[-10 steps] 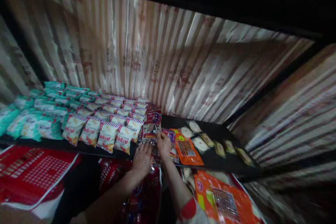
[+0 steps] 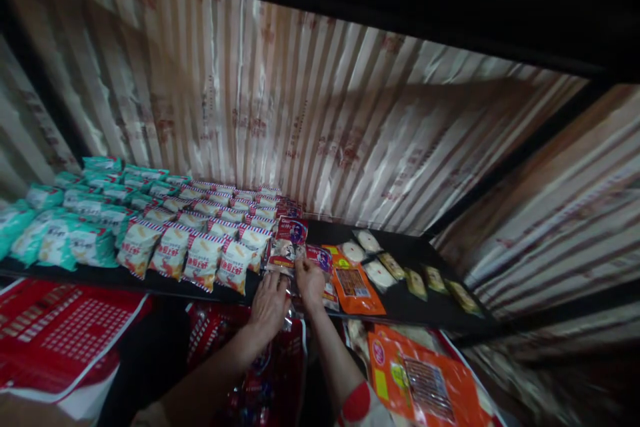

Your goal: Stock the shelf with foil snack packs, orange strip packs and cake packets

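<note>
2 hands at a black shelf [image 2: 415,307] under a striped wall [image 2: 300,113]
the red packet [image 2: 289,239] stands at the shelf's front edge, and the right hand [image 2: 310,282] curls its fingers on the lower edge; the left hand [image 2: 270,303] lies open just beside.

Print on red packet [image 2: 289,240] illegible

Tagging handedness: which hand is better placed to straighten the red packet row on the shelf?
Likely right: the right hand is at the front of the red packet row; the left hand lies lower, at the shelf edge.
</note>
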`<state>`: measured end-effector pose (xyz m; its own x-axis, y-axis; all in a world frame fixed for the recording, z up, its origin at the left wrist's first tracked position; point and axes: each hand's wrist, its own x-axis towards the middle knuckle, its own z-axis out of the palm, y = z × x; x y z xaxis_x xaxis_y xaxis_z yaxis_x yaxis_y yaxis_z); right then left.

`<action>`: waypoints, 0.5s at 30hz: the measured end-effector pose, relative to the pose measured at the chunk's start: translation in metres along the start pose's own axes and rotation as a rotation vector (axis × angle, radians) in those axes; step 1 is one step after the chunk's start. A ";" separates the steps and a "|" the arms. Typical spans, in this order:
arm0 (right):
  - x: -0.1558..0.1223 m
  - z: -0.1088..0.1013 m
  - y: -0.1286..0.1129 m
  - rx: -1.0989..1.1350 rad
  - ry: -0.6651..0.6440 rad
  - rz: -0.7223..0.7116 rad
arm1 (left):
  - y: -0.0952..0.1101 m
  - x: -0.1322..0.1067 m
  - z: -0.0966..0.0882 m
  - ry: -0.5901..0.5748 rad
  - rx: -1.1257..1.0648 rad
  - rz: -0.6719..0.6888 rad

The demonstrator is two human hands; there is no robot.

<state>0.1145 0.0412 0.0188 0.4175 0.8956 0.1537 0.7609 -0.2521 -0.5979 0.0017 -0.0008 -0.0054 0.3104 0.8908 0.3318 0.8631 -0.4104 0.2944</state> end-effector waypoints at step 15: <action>0.001 -0.010 -0.001 -0.011 -0.069 0.042 | -0.002 -0.006 0.003 0.049 -0.015 0.029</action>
<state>0.1192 0.0389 0.0278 0.4142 0.9072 0.0743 0.7494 -0.2935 -0.5936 -0.0003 -0.0048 -0.0107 0.3152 0.8679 0.3839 0.8477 -0.4394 0.2973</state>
